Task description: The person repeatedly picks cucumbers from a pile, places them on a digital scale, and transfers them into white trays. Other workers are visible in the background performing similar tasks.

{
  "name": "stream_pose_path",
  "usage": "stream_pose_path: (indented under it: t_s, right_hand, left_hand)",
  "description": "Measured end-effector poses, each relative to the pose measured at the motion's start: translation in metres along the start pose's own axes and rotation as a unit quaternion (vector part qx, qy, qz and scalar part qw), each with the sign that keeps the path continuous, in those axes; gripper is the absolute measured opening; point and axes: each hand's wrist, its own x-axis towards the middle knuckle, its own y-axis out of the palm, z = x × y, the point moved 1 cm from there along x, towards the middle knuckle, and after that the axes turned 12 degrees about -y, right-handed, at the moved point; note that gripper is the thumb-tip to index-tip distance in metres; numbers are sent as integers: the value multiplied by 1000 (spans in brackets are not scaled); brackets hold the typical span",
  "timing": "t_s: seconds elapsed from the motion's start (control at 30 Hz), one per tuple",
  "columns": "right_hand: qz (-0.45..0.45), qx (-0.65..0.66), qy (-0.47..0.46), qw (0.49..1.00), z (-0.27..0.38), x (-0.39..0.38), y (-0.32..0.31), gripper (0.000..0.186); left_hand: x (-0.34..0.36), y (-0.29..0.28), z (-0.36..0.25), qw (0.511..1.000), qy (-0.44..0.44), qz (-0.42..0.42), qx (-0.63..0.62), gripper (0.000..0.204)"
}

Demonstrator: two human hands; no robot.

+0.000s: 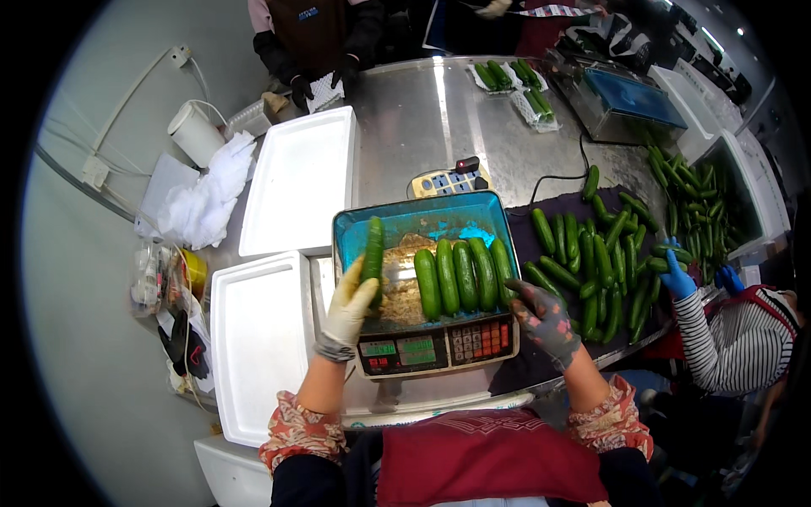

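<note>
My left hand, in a cream glove, grips a cucumber lengthwise at the left of the blue scale tray. A row of several cucumbers lies in the tray's right part, above a brownish, stained patch. My right hand, in a grey patterned glove, has its fingers curled at the lower end of the rightmost cucumber. The scale's keypad and display face me.
White trays lie left. Right, loose cucumbers cover dark cloth, beside a heaped crate and a blue-gloved co-worker. Packed cucumbers, a sealing machine, a small keypad and another person are farther back.
</note>
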Motion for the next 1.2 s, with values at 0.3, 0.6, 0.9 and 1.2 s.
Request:
stream_pose_path:
  t_s: [0.3,0.6,0.9,1.2]
  right_hand:
    - [-36,252,191,948,8,-77,22,27]
    - [-1,173,161,972,14,-78,37,25]
    - [13,190,154,970,11,-84,40,25]
    - [12,363,118,924,-16,-105,44,50]
  left_hand:
    - [-55,-26,-40,972,188,-43,-137,46]
    - [-77,-38,-39,968,201,-87,-121,46]
    - [-79,-36,-36,971,187,-82,-127,50]
    - [-55,4,-23,985,124,-50,-107,47]
